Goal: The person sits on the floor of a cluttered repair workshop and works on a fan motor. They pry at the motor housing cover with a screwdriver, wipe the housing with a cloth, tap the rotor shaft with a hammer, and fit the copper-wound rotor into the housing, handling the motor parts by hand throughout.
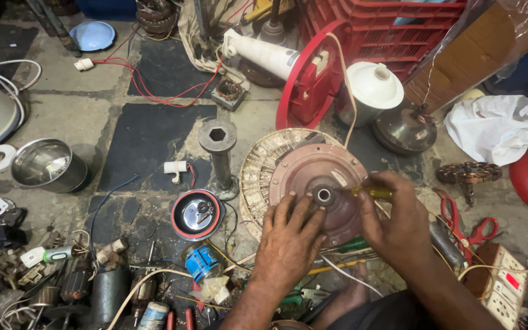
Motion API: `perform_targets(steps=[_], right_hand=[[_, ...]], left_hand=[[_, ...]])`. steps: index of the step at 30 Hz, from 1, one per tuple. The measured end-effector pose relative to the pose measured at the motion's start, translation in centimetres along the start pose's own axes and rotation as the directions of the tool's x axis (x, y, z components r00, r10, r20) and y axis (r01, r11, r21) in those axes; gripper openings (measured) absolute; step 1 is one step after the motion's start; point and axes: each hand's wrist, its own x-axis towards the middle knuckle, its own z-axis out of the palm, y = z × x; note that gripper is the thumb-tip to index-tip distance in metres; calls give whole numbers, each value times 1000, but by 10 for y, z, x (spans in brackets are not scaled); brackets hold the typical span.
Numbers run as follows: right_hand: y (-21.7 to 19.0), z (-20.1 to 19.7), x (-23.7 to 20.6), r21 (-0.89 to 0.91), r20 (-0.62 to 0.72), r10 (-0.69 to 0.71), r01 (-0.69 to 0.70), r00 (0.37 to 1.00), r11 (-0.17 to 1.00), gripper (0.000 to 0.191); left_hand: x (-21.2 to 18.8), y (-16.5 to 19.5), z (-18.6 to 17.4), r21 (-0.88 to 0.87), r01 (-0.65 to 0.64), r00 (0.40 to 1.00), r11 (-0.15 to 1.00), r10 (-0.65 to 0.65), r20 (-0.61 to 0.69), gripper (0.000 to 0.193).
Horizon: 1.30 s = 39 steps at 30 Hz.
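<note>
A round reddish-brown fan motor housing (313, 168) lies flat on the floor over a pale wound stator ring (256, 165), with a shiny hub (323, 195) in its middle. My left hand (289, 238) rests flat on the housing's near edge, fingers spread beside the hub. My right hand (395, 220) grips a yellow-handled screwdriver (371, 192), whose tip points left toward the hub.
A steel socket post (219, 156) stands left of the motor, a small chrome-and-red cap (196, 214) below it. Red scissors (459, 223), a white plug board (508, 287), a red fan guard (307, 79), a steel pot (47, 164) and scattered parts and wires crowd the floor.
</note>
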Motion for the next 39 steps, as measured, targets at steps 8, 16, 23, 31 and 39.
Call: perform_targets(steps=[8,16,23,31,39], right_hand=[[-8,5,12,-128,-68,-93,83,993,988,49],[-17,1,16,-26,-54,-112,110,992,994,51],[-14,-2,15,-45,4,-63,64,998,997,56],[-14,-2,18,-20,79,-73,74,994,997,59],[-13,-3,27,9,90,-78,77,993,997,55]], left_hand=[[1,1,-2,-11,10,1000,1000,-10,5,47],[1,2,-3,-5,12,1000,1000,-12,20,49],[0,1,-2,11,6,1000,1000,-6,20,50],[-1,1,-3,13,3,1000,1000,-4,18,50],[0,1,-5,13,-1,1000,1000,1,13,49]])
